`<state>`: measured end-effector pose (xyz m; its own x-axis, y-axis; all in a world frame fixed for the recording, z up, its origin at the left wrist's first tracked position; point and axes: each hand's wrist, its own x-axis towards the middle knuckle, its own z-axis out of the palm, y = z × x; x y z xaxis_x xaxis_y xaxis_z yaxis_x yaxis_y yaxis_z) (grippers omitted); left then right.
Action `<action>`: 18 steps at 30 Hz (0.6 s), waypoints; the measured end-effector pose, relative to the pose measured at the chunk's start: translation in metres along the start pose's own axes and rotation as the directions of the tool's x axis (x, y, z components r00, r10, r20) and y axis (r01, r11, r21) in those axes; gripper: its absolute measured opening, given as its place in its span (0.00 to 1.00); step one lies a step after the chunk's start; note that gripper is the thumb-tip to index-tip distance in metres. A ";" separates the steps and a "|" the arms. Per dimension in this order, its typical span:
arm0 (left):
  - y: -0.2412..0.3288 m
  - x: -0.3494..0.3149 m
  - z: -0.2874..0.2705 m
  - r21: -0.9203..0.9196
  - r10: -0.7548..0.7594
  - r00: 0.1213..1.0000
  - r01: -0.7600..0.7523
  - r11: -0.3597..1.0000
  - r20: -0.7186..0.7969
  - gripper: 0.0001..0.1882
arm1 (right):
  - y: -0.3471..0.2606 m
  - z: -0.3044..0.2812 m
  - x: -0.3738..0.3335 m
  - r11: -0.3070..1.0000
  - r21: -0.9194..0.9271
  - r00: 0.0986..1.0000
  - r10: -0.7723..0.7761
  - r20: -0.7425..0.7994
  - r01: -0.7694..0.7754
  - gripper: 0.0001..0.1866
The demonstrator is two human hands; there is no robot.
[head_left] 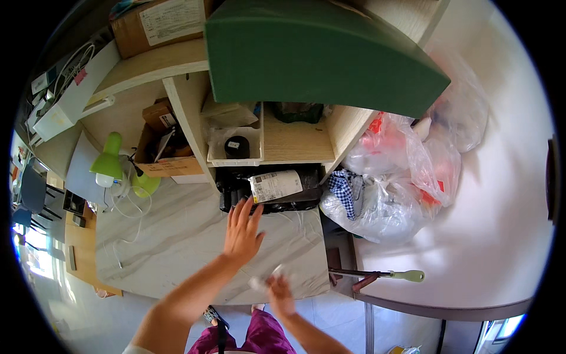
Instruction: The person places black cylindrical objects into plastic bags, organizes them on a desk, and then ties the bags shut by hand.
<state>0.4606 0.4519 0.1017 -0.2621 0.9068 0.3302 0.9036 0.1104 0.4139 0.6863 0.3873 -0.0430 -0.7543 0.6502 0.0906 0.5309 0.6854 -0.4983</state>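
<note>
My left hand (242, 236) reaches over the marble-patterned desk (177, 236) with its fingers spread, holding nothing. Its fingertips are at the near edge of a black plastic parcel (303, 200) that bears a white label (276, 186); whether they touch it I cannot tell. The parcel lies on the desk under the wooden shelf (295, 144). Closer to my body, my right hand (280, 295) is smeared by motion above the desk's front edge. A crumpled, whitish, see-through scrap (268, 280) shows at its fingers, too blurred to name exactly.
A large green box (318, 59) juts out overhead. On the shelf stand a white bin (236, 160) and a cardboard box (165, 168). A green lamp (109, 158) with a white cable is at left. Filled plastic bags (389, 206) and a green-handled rod (407, 275) are at right.
</note>
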 end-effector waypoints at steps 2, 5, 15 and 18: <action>0.013 0.057 0.006 0.160 0.067 0.998 -0.064 0.985 -0.013 0.42 | -0.009 0.020 -0.032 0.982 0.080 0.986 -0.169 -0.007 0.169 0.21; 0.017 0.095 0.009 0.387 0.050 0.997 -0.072 0.919 0.066 0.44 | -0.009 -0.009 -0.004 0.992 0.059 0.992 -0.105 -0.076 0.110 0.17; 0.007 0.015 -0.011 0.000 -0.293 0.956 0.293 0.956 0.026 0.42 | 0.031 -0.034 0.060 0.980 -0.198 0.991 -0.033 -0.128 0.007 0.10; -0.022 -0.043 -0.040 -0.110 -0.609 0.785 0.619 0.777 0.117 0.39 | 0.020 -0.024 0.058 0.983 -0.181 0.977 -0.026 -0.213 -0.013 0.11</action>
<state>0.4386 0.3939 0.1121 -0.7161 0.6920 -0.0917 0.5028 0.6025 0.6198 0.6625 0.4466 -0.0265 -0.6682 0.6869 0.2856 0.6020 0.7249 -0.3349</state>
